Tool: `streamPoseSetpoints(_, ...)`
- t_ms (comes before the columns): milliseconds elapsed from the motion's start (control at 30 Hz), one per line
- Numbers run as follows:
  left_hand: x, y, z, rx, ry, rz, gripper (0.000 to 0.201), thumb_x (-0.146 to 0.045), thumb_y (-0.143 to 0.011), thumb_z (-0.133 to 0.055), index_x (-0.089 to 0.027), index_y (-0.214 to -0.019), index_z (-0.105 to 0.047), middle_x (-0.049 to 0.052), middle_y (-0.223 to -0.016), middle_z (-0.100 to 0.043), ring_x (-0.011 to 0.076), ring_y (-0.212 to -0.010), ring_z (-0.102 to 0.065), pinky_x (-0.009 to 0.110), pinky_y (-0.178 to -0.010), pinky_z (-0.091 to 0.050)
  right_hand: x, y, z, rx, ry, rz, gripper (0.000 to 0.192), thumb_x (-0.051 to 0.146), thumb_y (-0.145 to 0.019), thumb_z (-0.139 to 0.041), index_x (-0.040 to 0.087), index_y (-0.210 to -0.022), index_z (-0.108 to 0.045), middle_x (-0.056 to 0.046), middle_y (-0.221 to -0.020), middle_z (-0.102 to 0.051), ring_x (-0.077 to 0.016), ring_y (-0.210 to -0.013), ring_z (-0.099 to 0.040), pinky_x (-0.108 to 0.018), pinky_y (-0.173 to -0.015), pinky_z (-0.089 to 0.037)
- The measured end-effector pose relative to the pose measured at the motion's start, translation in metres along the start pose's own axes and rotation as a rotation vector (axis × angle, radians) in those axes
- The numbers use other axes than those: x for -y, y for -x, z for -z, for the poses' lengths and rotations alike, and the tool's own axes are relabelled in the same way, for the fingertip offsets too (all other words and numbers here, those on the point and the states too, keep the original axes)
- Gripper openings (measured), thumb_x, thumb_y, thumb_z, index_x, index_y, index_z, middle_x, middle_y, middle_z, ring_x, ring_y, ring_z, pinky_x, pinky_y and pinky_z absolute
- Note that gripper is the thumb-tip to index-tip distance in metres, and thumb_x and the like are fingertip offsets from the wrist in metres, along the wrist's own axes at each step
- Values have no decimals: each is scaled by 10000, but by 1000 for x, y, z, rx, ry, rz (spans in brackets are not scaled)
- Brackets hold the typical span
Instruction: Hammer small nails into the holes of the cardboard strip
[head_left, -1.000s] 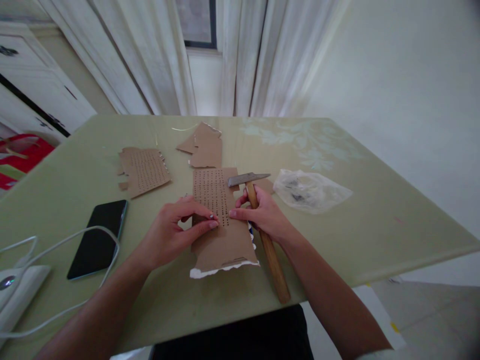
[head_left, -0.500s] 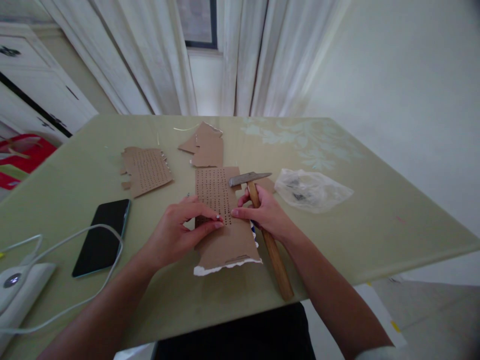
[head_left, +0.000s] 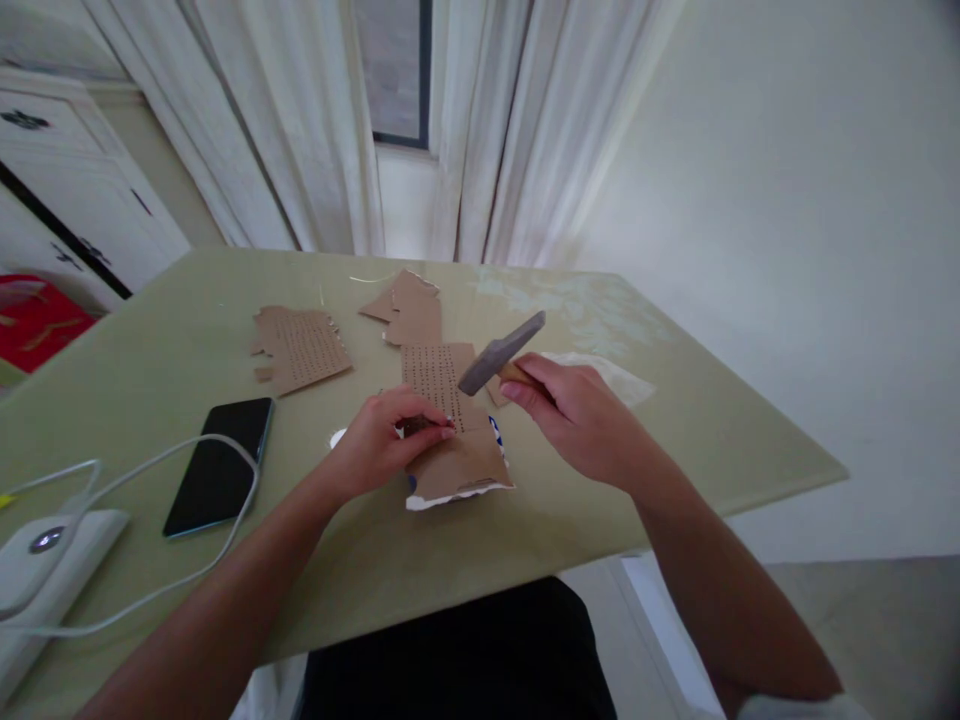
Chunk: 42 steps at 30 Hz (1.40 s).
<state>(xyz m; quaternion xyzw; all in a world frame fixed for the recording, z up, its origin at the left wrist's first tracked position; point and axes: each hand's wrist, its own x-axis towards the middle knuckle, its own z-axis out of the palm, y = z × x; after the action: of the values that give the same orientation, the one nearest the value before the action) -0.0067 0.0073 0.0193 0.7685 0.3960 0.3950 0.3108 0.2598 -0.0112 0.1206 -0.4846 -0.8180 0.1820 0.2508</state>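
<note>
A pale green table (head_left: pixel 675 440) is seen, with a faint whitish leaf pattern at its 1 o'clock corner. Brown cardboard (head_left: pixel 450 420), dotted with rows of small dark holes and edged white along its torn near side, is shown at the centre. A second brown sheet (head_left: pixel 304 345) with the same dotted rows is found at 10 o'clock, and a plain brown scrap (head_left: pixel 411 310) at 12 o'clock. A grey head and a tan wooden handle are shown on the hammer (head_left: pixel 501 352). A black phone (head_left: pixel 219 466) with a bluish rim, a white cable (head_left: pixel 157 480) and a white device (head_left: pixel 37 560) are seen at 8 o'clock. White curtains (head_left: pixel 480 120) are hung behind.
</note>
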Motion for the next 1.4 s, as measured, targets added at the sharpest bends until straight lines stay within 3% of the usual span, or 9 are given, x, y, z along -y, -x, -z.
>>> streamPoseSetpoints(100, 0, -1, -1, -14, 13, 4, 152, -371, -912, -812, -233, -872, -861, 39, -821, -778, 150, -691, -636, 262, -646, -481, 16, 2, 1, -17, 50, 12, 268, 422, -1130, -539, 250, -936, -609, -30, -774, -645, -230, -722, -596, -354, -712, -346)
streamPoseSetpoints(267, 4, -2, -4, 1, 36, -11, 140, -355, -897, -809, -230, -858, -859, 35, -808, -772, 162, -727, -654, 260, -664, -488, 23, 3, -9, 109, 208, 10, 243, 375, -1090, -624, 241, -887, -612, -61, -778, -653, -243, -706, -580, -358, -695, -285)
streamPoseSetpoints(467, 5, -1, -5, 20, 87, 43, 180, -387, -894, -828, -210, -872, -853, 44, -838, -796, 159, -706, -656, 259, -648, -491, 26, 3, 0, -50, 153, -6, 288, 404, -1137, -533, 249, -901, -588, -29, -752, -634, -231, -692, -593, -356, -704, -311)
streamPoseSetpoints(633, 1, -3, -2, 105, 76, -46, 144, -320, -957, -770, -217, -889, -844, 58, -951, -792, 191, -885, -706, 278, -758, -527, 20, 3, -17, 156, 291, 1, 260, 381, -1138, -563, 218, -959, -658, -85, -838, -720, -249, -754, -643, -354, -685, -297)
streamPoseSetpoints(867, 4, -4, -1, 125, 23, -22, 216, -437, -914, -848, -224, -944, -842, 48, -1014, -755, 189, -876, -701, 298, -772, -541, 34, 2, -7, 11, 294, -43, 231, 316, -1157, -526, 183, -1046, -678, -75, -886, -760, -241, -823, -701, -324, -735, -371)
streamPoseSetpoints(967, 2, -3, 0, 128, -20, -22, 424, -518, -791, -954, -248, -1099, -842, 64, -1176, -742, 246, -1036, -718, 371, -940, -573, 29, 6, -20, 148, 398, -32, 254, 328, -1160, -515, 170, -1074, -694, -116, -947, -793, -259, -846, -726, -333, -722, -366)
streamPoseSetpoints(1067, 0, -2, 1, 137, -37, -32, 509, -551, -776, -959, -263, -1173, -824, 83, -1297, -703, 290, -1171, -700, 432, -1055, -563, 20, 10, -32, 268, 463, -19, 288, 341, -1163, -502, 166, -1063, -707, -134, -940, -803, -267, -829, -735, -339, -705, -361)
streamPoseSetpoints(1267, 0, -1, 0, 131, -53, -39, 559, -535, -797, -946, -244, -1249, -793, 93, -1301, -690, 300, -1195, -689, 464, -1080, -561, 21, 9, -29, 83, 357, -36, 267, 337, -1176, -488, 179, -1157, -703, -119, -1021, -815, -256, -896, -747, -331, -766, -404)
streamPoseSetpoints(1400, 0, 0, 0, 133, -43, -40, 472, -512, -835, -914, -252, -1213, -802, 90, -1299, -685, 290, -1172, -696, 455, -1055, -581, 17, 8, -36, 230, 365, -22, 268, 343, -1152, -526, 171, -1046, -703, -126, -905, -788, -254, -789, -707, -344, -709, -383)
